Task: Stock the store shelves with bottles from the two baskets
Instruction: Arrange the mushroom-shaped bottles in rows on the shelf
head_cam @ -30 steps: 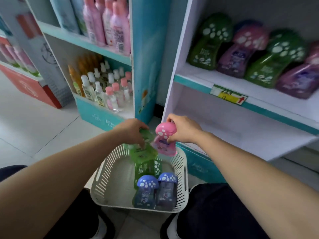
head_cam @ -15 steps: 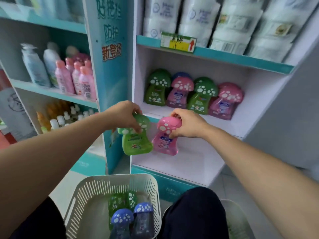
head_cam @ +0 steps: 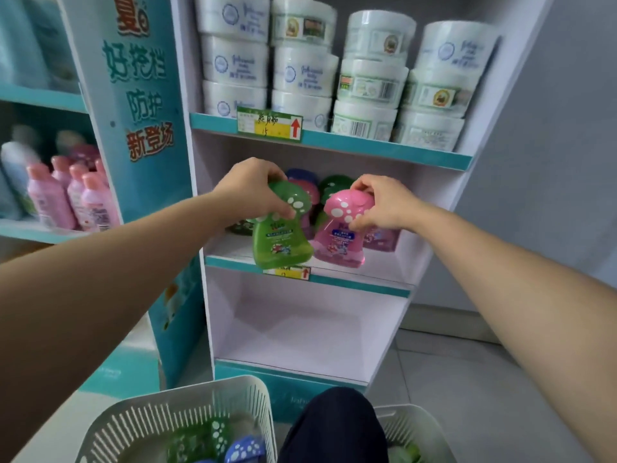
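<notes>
The left hand (head_cam: 253, 188) gripped the mushroom-shaped cap of a green bottle (head_cam: 282, 242), fingers curled over its top. The right hand (head_cam: 384, 203) held a pink bottle (head_cam: 340, 240) by its cap in the same way. Both bottles hung upright, side by side, at the front edge of the middle shelf (head_cam: 364, 285); whether their bases rested on it could not be told. Similar bottles (head_cam: 334, 187) stood behind them at the back of that shelf. White tubs (head_cam: 305, 75) were stacked on the shelf above. Below, the left basket (head_cam: 140, 426) held green and blue-capped bottles, and the right basket (head_cam: 422, 426) showed only its rim.
</notes>
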{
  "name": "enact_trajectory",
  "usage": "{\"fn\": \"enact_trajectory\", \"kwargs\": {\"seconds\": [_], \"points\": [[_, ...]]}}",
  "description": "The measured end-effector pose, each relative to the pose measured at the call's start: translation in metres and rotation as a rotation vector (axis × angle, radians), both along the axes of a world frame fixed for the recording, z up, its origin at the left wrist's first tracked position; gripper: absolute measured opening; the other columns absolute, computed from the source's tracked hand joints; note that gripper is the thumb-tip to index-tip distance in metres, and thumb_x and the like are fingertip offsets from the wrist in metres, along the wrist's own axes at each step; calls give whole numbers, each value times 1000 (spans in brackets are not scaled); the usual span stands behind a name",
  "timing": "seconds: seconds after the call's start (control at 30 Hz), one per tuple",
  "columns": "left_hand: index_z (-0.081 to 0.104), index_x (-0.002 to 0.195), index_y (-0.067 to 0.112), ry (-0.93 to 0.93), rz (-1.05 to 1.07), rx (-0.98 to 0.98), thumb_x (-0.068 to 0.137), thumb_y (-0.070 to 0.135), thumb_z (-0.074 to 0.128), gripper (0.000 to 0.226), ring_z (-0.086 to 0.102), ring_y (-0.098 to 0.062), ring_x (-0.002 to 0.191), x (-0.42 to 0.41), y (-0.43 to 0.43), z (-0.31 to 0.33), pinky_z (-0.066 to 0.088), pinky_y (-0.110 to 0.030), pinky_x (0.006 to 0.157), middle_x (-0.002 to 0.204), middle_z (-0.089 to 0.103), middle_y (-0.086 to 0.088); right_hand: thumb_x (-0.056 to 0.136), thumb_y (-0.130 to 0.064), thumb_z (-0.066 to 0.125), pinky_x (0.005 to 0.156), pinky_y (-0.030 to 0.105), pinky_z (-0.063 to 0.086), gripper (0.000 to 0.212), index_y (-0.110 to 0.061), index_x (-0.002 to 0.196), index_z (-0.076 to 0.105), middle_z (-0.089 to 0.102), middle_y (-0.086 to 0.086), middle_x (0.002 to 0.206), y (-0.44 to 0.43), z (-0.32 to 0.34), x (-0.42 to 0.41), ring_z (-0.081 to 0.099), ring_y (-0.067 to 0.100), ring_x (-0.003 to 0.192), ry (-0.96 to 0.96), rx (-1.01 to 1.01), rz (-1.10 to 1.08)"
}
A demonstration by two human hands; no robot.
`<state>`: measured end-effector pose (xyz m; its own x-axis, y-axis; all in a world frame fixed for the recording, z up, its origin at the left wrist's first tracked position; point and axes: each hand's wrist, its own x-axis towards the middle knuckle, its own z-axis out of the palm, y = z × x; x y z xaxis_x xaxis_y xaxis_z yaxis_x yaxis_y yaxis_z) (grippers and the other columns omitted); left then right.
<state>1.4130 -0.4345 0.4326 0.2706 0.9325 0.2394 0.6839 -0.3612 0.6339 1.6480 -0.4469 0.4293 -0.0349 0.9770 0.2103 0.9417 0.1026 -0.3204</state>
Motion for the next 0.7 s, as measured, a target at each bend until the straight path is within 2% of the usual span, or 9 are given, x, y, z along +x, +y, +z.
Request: {"fn": "enact_trajectory", "kwargs": {"seconds": [0.13,0.3,0.47,0.6,0.7], "points": [[66,108,17,-44,5,15,60,22,88,53,63,-14,74,18,12,5,58,-32,69,98,67,-1,59,-29,89,87,38,50,68,-18,118,56,56,5,115,10,2,19,55,24,98,-139,11,-69],[64,113,15,-47,-8,21,60,22,88,58,65,-19,82,35,25,3,58,-39,78,101,65,-2,60,-29,88,85,35,51,71,-15,122,57,59,8,118,18,-3,36,57,27,102,-275,-35,-149],[64,113,15,-11,-18,7,62,21,87,56,63,-18,81,47,36,-2,58,-38,78,97,64,0,62,-43,85,88,35,47,69,-26,122,57,62,2,117,23,-12,50,59,26,104,-476,-26,-232],[63,114,15,14,-22,4,64,22,86,56,61,-17,82,56,43,-5,57,-35,78,95,61,2,62,-40,85,83,33,49,65,-22,119,60,63,4,114,30,-19,55,61,28,100,-494,-37,-254],[64,115,14,22,-29,14,64,23,86,56,59,-15,81,60,48,-6,52,-30,72,94,60,3,65,-35,85,78,32,49,57,-18,115,62,63,8,112,33,-24,57,61,29,98,-498,-54,-269]]}}
